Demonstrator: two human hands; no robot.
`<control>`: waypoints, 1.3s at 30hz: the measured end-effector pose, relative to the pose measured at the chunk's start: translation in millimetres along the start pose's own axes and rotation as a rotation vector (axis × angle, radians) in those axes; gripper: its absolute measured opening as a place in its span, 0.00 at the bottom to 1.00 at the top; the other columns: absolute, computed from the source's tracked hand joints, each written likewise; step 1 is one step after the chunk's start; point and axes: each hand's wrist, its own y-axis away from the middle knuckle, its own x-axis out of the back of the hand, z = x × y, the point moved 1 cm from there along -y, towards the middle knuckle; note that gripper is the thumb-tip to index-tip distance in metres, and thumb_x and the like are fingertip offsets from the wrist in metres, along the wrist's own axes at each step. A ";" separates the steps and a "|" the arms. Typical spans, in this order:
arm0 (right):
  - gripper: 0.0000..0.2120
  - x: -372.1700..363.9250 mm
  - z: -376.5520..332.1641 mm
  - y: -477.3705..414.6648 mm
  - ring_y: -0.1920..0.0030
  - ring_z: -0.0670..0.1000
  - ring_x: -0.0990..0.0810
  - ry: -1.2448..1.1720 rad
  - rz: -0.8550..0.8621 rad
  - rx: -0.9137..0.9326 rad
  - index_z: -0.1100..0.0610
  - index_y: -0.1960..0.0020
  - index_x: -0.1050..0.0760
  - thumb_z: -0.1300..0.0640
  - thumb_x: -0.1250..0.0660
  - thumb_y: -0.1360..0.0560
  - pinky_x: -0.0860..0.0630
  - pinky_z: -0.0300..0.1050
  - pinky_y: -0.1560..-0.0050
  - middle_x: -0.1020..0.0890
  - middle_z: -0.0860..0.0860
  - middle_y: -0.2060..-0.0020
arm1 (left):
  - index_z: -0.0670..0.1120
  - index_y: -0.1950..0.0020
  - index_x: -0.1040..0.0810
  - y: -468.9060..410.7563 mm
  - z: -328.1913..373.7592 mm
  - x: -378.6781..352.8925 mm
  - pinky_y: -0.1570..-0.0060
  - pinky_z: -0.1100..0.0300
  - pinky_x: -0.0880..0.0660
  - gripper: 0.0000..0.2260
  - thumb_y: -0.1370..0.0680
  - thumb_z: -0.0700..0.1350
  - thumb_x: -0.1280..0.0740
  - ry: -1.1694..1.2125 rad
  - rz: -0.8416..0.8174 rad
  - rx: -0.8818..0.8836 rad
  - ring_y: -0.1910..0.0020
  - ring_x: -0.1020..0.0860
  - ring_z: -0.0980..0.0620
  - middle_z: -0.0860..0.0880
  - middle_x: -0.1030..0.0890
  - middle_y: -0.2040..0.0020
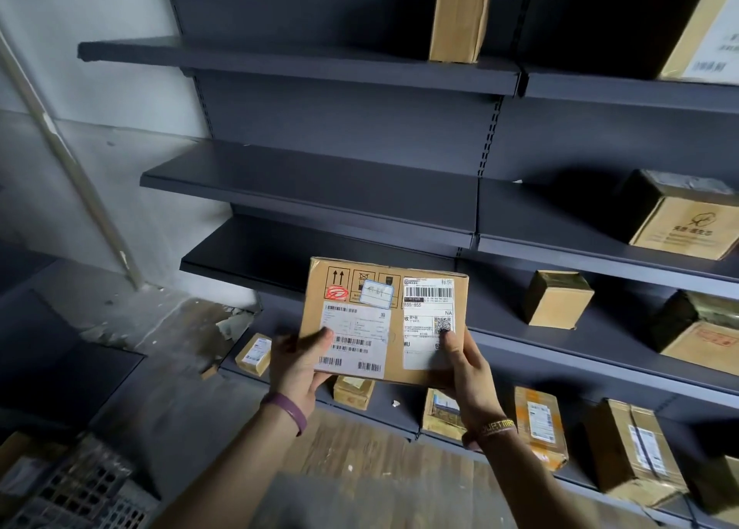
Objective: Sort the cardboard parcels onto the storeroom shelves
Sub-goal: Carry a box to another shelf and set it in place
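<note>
Before bare shelves [312, 192], both hands [298, 362] grip the parcel [384, 320] edges.

A dim storeroom; dark metal shelving [312, 208] along a wall; labelled cardboard parcels [556, 300] scattered across it

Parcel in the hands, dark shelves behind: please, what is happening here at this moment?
A person is holding one flat parcel with both hands, the left hand at its lower left corner and the right hand at its lower right, label side facing the camera. It is not yet on a shelf. The left bay's shelves just ahead look bare, while the right bay already holds several boxes. More small parcels sit on the bottom shelf.
</note>
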 end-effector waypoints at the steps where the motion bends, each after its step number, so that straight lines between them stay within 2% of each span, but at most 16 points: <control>1: 0.24 3.5 1.5 -0.4 0.37 0.56 0.22 0.001 0.010 -0.008 0.42 0.34 0.26 0.37 0.34 0.28 0.27 0.67 0.37 0.19 0.49 0.38 | 0.39 0.43 0.23 -1.0 0.1 -1.8 0.64 0.54 0.19 0.14 0.28 0.38 0.28 -0.020 -0.008 0.007 0.52 0.16 0.44 0.42 0.15 0.51; 4: 0.26 16.0 5.9 -2.0 0.36 0.57 0.22 0.000 0.047 -0.036 0.39 0.35 0.25 0.33 0.33 0.31 0.26 0.66 0.38 0.19 0.48 0.38 | 0.46 0.39 0.27 -7.4 -4.6 -12.5 0.57 0.50 0.20 0.17 0.26 0.39 0.29 -0.075 -0.057 0.048 0.49 0.17 0.47 0.46 0.16 0.46; 7: 0.22 37.4 12.3 -2.7 0.37 0.58 0.22 -0.019 0.127 -0.058 0.41 0.35 0.25 0.37 0.35 0.28 0.27 0.67 0.38 0.19 0.49 0.39 | 0.48 0.38 0.25 -15.5 -15.2 -33.5 0.47 0.45 0.22 0.17 0.25 0.40 0.29 -0.144 -0.150 0.103 0.45 0.19 0.46 0.47 0.17 0.44; 9: 0.22 56.3 13.0 2.9 0.39 0.57 0.22 -0.039 0.233 -0.062 0.41 0.37 0.23 0.37 0.34 0.29 0.25 0.66 0.39 0.18 0.48 0.40 | 0.49 0.38 0.26 -21.3 -24.9 -53.0 0.50 0.46 0.21 0.17 0.25 0.40 0.29 -0.177 -0.210 0.137 0.46 0.18 0.47 0.47 0.17 0.45; 12: 0.17 89.5 11.0 18.0 0.45 0.53 0.19 -0.063 0.415 -0.069 0.39 0.43 0.20 0.38 0.33 0.30 0.18 0.57 0.50 0.17 0.49 0.45 | 0.48 0.39 0.27 -24.4 -45.1 -89.0 0.61 0.55 0.21 0.17 0.26 0.39 0.29 -0.202 -0.321 0.224 0.52 0.17 0.50 0.49 0.15 0.50; 15: 0.10 126.7 10.0 40.2 0.48 0.51 0.17 -0.092 0.571 -0.066 0.43 0.43 0.20 0.47 0.34 0.23 0.17 0.53 0.53 0.15 0.50 0.47 | 0.46 0.41 0.27 -18.1 -71.9 -129.7 0.60 0.52 0.21 0.16 0.27 0.37 0.29 -0.228 -0.451 0.336 0.52 0.16 0.47 0.46 0.15 0.50; 17: 0.08 151.0 9.2 60.1 0.54 0.49 0.15 -0.127 0.690 -0.060 0.44 0.46 0.19 0.51 0.36 0.21 0.17 0.50 0.58 0.15 0.51 0.49 | 0.46 0.43 0.26 -8.5 -88.8 -159.2 0.64 0.51 0.20 0.15 0.27 0.36 0.29 -0.252 -0.554 0.395 0.55 0.16 0.46 0.45 0.15 0.52; 18: 0.08 163.1 9.3 72.5 0.54 0.49 0.15 -0.144 0.757 -0.060 0.45 0.47 0.19 0.51 0.36 0.21 0.17 0.50 0.57 0.14 0.51 0.49 | 0.45 0.44 0.26 -1.9 -98.0 -174.0 0.63 0.49 0.19 0.14 0.27 0.36 0.29 -0.272 -0.605 0.424 0.56 0.15 0.45 0.44 0.15 0.52; 20: 0.09 185.6 8.0 99.7 0.53 0.49 0.16 -0.163 0.891 -0.063 0.46 0.44 0.20 0.49 0.36 0.21 0.18 0.50 0.55 0.15 0.50 0.48 | 0.44 0.43 0.27 15.6 -114.9 -204.9 0.55 0.40 0.20 0.15 0.27 0.36 0.29 -0.313 -0.705 0.483 0.54 0.16 0.41 0.42 0.15 0.50; 22: 0.11 205.7 4.8 127.7 0.52 0.49 0.17 -0.176 1.003 -0.063 0.44 0.42 0.21 0.46 0.36 0.22 0.18 0.49 0.57 0.15 0.47 0.49 | 0.44 0.43 0.28 36.0 -130.4 -235.5 0.50 0.37 0.22 0.16 0.28 0.36 0.28 -0.348 -0.783 0.534 0.52 0.17 0.39 0.40 0.16 0.48; 26: 0.14 244.4 -6.0 180.6 0.45 0.52 0.18 -0.188 1.187 0.001 0.44 0.37 0.23 0.46 0.37 0.21 0.19 0.57 0.47 0.16 0.48 0.44 | 0.44 0.40 0.27 85.2 -158.0 -293.9 0.56 0.46 0.21 0.19 0.28 0.37 0.28 -0.393 -0.924 0.615 0.50 0.18 0.40 0.40 0.16 0.48; 28: 0.14 262.6 -12.0 205.9 0.44 0.52 0.18 -0.180 1.273 0.032 0.43 0.36 0.24 0.47 0.38 0.21 0.19 0.54 0.49 0.16 0.48 0.44 | 0.45 0.38 0.27 111.6 -171.1 -320.0 0.55 0.48 0.20 0.20 0.28 0.38 0.27 -0.419 -0.999 0.653 0.49 0.18 0.41 0.42 0.16 0.48; 30: 0.13 281.6 -17.9 229.0 0.47 0.50 0.18 -0.173 1.341 0.055 0.41 0.37 0.24 0.46 0.38 0.21 0.17 0.49 0.56 0.16 0.46 0.46 | 0.46 0.39 0.27 138.2 -184.9 -345.3 0.56 0.49 0.20 0.19 0.28 0.39 0.27 -0.436 -1.050 0.684 0.49 0.18 0.41 0.42 0.16 0.48; 32: 0.13 304.0 -20.7 251.0 0.47 0.50 0.18 -0.177 1.403 0.062 0.40 0.36 0.25 0.46 0.38 0.20 0.16 0.50 0.58 0.17 0.46 0.46 | 0.46 0.40 0.26 165.6 -202.1 -370.7 0.60 0.52 0.21 0.17 0.28 0.39 0.28 -0.457 -1.109 0.699 0.48 0.19 0.40 0.41 0.16 0.49; 36: 0.14 358.5 -13.8 290.7 0.43 0.55 0.19 -0.182 1.459 0.052 0.41 0.34 0.27 0.46 0.41 0.19 0.19 0.58 0.51 0.18 0.49 0.43 | 0.44 0.38 0.28 217.5 -247.9 -419.0 0.45 0.40 0.24 0.20 0.28 0.38 0.27 -0.512 -1.178 0.736 0.45 0.21 0.37 0.39 0.18 0.47; 39: 0.12 413.4 -8.2 317.7 0.46 0.51 0.18 -0.208 1.490 0.037 0.41 0.37 0.25 0.46 0.41 0.19 0.18 0.53 0.56 0.17 0.47 0.45 | 0.45 0.36 0.28 259.4 -288.0 -458.7 0.44 0.38 0.25 0.23 0.29 0.38 0.27 -0.555 -1.201 0.756 0.45 0.21 0.37 0.39 0.18 0.45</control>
